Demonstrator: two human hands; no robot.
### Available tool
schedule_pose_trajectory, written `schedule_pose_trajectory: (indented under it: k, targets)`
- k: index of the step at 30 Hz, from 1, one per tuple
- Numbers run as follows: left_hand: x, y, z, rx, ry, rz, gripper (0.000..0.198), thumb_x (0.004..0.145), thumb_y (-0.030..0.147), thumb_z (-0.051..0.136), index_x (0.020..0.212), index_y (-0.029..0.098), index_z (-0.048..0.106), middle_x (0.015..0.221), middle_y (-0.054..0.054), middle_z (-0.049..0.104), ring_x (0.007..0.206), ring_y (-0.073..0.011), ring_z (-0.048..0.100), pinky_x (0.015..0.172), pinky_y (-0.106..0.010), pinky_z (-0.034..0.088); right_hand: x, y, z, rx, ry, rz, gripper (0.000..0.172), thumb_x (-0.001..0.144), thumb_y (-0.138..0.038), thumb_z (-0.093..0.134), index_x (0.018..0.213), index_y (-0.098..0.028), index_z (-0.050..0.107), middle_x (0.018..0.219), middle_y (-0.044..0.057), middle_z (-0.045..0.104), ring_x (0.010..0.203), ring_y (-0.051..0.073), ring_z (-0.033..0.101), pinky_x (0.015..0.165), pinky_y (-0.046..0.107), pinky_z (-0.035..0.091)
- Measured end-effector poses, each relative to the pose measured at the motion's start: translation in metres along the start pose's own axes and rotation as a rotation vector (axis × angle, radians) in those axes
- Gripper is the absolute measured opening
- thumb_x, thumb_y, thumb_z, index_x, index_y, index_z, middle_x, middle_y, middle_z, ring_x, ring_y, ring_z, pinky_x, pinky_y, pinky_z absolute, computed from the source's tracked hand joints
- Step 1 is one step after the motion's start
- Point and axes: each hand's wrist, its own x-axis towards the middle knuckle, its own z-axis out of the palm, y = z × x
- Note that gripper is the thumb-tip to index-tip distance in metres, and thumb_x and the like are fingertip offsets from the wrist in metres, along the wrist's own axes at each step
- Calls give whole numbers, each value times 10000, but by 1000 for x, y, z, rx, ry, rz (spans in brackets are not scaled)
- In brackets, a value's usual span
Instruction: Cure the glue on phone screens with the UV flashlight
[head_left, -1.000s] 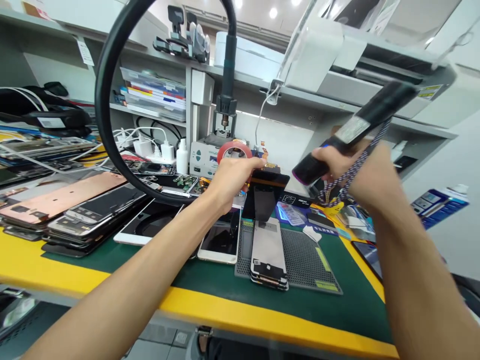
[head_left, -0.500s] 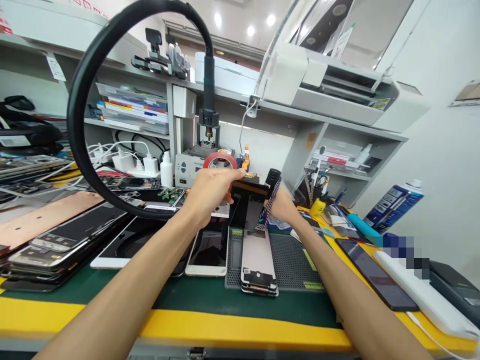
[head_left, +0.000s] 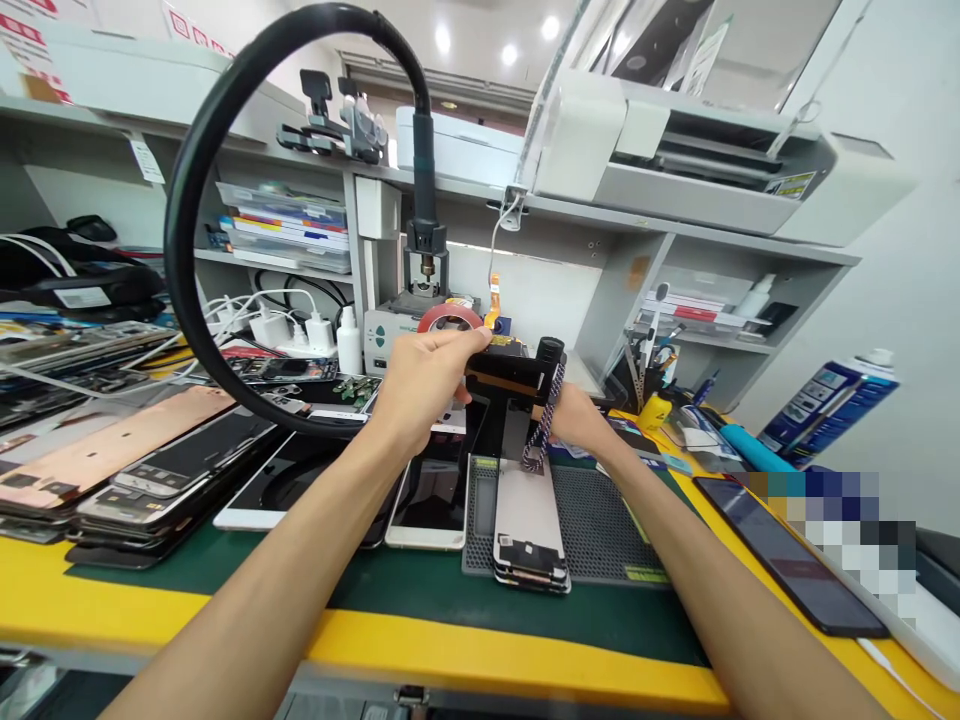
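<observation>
My left hand is closed, thumb and fingers pinching the left end of a dark phone screen. The screen is raised above the bench and seen nearly edge-on, with an orange flex cable standing up from it. My right hand is closed around a black flashlight-like cylinder at the screen's right end. A braided cord loops down from the cylinder. Its fingers are mostly hidden. Below the hands, a stack of phone screens lies on a grey perforated mat.
White-framed phone screens lie left of the mat, beside stacked phone parts. A black ring-shaped hose arches over the left side. A red tape roll stands behind my left hand. At right are a dark phone and a spray can.
The view has shifted slightly, so the bench and shelves sit a little further right. Both hands keep their hold, and the screen stays raised between them.
</observation>
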Motion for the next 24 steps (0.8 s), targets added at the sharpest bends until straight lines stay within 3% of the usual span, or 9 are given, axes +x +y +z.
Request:
schedule_pose_trajectory:
  k: [4,11,14,17,24]
  targets:
    - [3,-5,-4,46,-33,50,283,771,429,743,633,184,709,821,-70,710,605,-142,560,470,-262,403,-4,2,-11,33,-77,69,307,965,-427,636,1013,-124,622,827,-10,630,618,78,578,580,215,522]
    - [4,-6,-3,12,30,61,256,740,428,758,694,177,747,823,-66,707,657,-150,570,452,-233,408,-11,4,-27,22,-46,144,286,981,-385,618,1125,-138,608,985,33,644,742,99,616,639,228,552]
    - [6,-4,-4,-25,72,58,240,716,413,767,724,174,758,835,-58,711,667,-147,568,442,-223,413,-8,8,-18,-12,2,76,296,960,-396,645,1101,-136,623,1038,38,642,845,134,632,740,284,570]
    - [8,-2,-7,-72,118,84,226,704,394,771,747,172,764,851,-53,716,676,-145,567,434,-216,411,-4,11,-3,-67,40,26,308,947,-426,656,997,-123,634,943,15,634,853,150,628,778,310,560]
    - [9,-1,-9,-80,188,88,217,685,369,770,748,161,762,816,-48,705,685,-154,582,431,-215,413,-2,5,16,-169,199,93,341,983,-478,583,1011,-141,619,918,22,626,819,134,610,783,319,542]
